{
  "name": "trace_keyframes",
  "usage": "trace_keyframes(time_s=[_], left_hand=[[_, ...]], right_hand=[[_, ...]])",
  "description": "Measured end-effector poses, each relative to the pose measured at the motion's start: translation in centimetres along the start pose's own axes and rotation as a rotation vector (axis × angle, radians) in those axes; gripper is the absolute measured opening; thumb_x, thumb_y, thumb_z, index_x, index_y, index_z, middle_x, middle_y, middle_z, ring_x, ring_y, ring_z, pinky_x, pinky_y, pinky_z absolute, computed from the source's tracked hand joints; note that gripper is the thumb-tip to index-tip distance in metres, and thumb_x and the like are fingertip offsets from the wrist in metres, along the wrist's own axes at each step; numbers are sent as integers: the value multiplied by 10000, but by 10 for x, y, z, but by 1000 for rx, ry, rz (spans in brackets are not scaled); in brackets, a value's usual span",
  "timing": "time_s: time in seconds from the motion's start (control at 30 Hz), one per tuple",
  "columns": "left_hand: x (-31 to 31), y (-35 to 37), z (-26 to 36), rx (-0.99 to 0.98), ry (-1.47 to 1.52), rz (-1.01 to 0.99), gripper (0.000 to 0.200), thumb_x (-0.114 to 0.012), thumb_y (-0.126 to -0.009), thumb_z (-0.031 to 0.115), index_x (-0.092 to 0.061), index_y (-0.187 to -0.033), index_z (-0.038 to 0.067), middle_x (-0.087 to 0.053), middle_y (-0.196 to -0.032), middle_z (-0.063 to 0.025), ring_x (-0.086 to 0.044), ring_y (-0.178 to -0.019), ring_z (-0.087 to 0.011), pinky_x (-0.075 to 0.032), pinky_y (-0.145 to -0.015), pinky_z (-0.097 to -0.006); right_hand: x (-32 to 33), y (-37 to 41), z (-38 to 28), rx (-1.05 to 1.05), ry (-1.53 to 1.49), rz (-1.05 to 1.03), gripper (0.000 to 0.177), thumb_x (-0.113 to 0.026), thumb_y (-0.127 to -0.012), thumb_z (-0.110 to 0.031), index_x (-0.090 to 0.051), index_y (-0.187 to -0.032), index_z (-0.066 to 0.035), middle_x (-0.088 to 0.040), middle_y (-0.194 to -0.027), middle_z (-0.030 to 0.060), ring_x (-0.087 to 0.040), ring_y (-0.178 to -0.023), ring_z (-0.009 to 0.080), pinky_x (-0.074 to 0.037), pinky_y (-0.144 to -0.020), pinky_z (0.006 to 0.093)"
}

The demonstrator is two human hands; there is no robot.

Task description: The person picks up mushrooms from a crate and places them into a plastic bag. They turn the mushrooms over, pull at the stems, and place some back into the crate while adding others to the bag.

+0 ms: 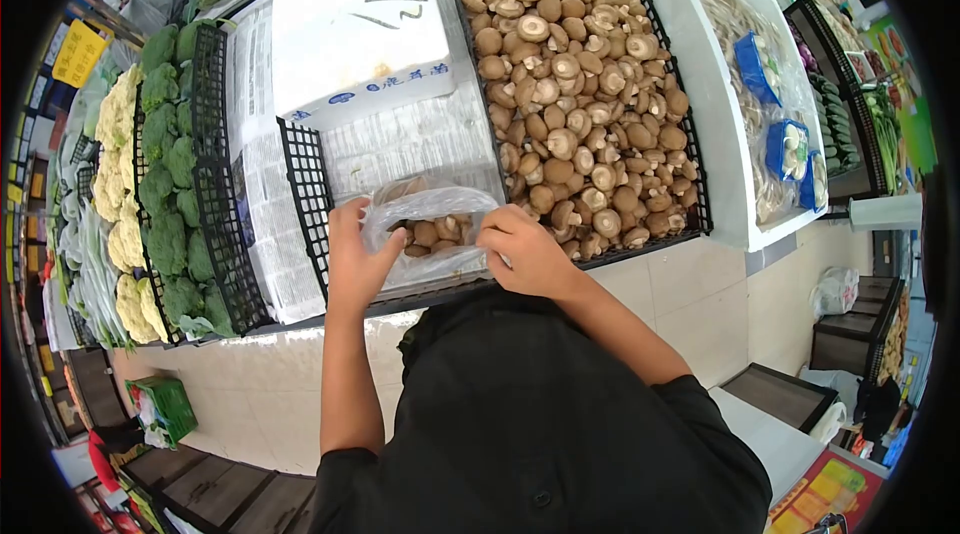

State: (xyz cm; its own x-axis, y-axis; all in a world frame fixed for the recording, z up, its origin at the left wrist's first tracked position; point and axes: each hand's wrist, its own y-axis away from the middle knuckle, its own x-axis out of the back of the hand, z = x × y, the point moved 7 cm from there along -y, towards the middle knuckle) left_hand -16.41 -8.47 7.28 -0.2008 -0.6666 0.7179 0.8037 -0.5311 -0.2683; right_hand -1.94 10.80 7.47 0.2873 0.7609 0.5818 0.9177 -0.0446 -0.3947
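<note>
A clear plastic bag (430,204) with its mouth facing up lies at the front of a newspaper-lined black crate. Several brown mushrooms (436,234) show inside it. My left hand (358,259) grips the left side of the bag's rim, thumb toward the opening and fingertips partly hidden by the plastic. On the opposite side, my right hand (525,249) pinches the rim with bent fingers. Just right of the bag is a black crate heaped with loose shiitake mushrooms (580,84).
A white foam box (360,24) with handwriting stands behind the bag. Broccoli (165,174) and cauliflower (118,174) fill crates at left. At right, a white foam tray (715,134) holds pale mushrooms and blue-wrapped packs (787,149). A green basket (165,409) sits on the tiled floor.
</note>
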Motion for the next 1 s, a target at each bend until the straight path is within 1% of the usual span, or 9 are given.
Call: trace_keyframes(time_s=[0.03, 0.13, 0.17, 0.33, 0.43, 0.6, 0.67, 0.77, 1.0], left_hand=[[-5, -6, -3, -38, -97, -74, 249, -653, -955, 172, -608, -1143, 15, -597, -971, -114, -585, -873, -201, -497, -794, -354], [-23, -12, -31, 329, 149, -242, 190, -625, -948, 119, -627, -1118, 32, -599, -824, -113, -606, -757, -255, -503, -740, -356], [-24, -14, -28, 317, 196, -222, 128, -561, -982, 86, -607, -1080, 19, -531, -687, -40, -547, -626, -178, -468, -616, -319], [-51, -2, -29, 514, 831, -290, 155, -518, -1066, 207, -555, -989, 78, -425, -681, 63, -387, -576, -60, -340, -510, -236], [-61, 7, -28, 610, 866, -341, 188, -525, -1075, 249, -529, -949, 109, -411, -660, 69, -356, -532, -39, -313, -474, -224], [-55, 4, -21, 588, 830, -297, 194, -562, -1061, 261, -521, -968, 95, -421, -627, 69, -346, -478, -32, -284, -433, -212], [-48, 2, -15, 576, 816, -295, 212, -569, -1055, 263, -533, -990, 65, -452, -623, 64, -372, -492, -33, -304, -454, -225], [-46, 3, -16, 554, 818, -281, 194, -586, -1045, 243, -519, -1039, 62, -459, -618, 58, -374, -480, -38, -306, -439, -234], [-36, 10, -7, 598, 887, -252, 189, -607, -1030, 208, -489, -1118, 88, -492, -680, 35, -433, -506, -59, -345, -438, -225]], right_hand=[[-1, -1, -2, 15, -13, -11, 104, -626, -759, 32, -603, -851, -11, -586, -963, 134, -576, -981, 356, -506, -833, 432], [3, 0, -1, 45, -15, -26, 82, -607, -730, 26, -570, -792, -13, -577, -943, 139, -566, -967, 363, -506, -817, 436], [5, 1, 0, 51, -9, -34, 79, -600, -721, 24, -558, -775, -14, -574, -935, 140, -563, -960, 364, -507, -812, 437], [22, 5, 9, 84, 20, 93, 76, -597, -692, -2, -551, -749, -22, -580, -936, 135, -567, -936, 357, -509, -817, 435], [24, 10, 8, 144, 56, -46, 170, -604, -733, -15, -647, -895, -33, -631, -1044, 137, -596, -1003, 341, -517, -871, 428], [76, 23, 26, -197, 118, 375, 501, -646, -853, -106, -584, -1345, -36, -623, -1174, 173, -610, -1088, 342, -488, -969, 413], [95, 23, 58, -424, 117, 508, 527, -661, -873, -138, -544, -1376, -38, -617, -1177, 190, -609, -1071, 376, -484, -966, 446], [96, 16, 100, -484, 486, 342, 519, -668, -896, -171, -529, -1378, -39, -615, -1166, 208, -595, -1058, 405, -477, -945, 486], [91, 7, 134, -535, 500, 311, 391, -637, -945, -182, -594, -1305, -36, -621, -1108, 222, -577, -1065, 421, -475, -914, 514]])
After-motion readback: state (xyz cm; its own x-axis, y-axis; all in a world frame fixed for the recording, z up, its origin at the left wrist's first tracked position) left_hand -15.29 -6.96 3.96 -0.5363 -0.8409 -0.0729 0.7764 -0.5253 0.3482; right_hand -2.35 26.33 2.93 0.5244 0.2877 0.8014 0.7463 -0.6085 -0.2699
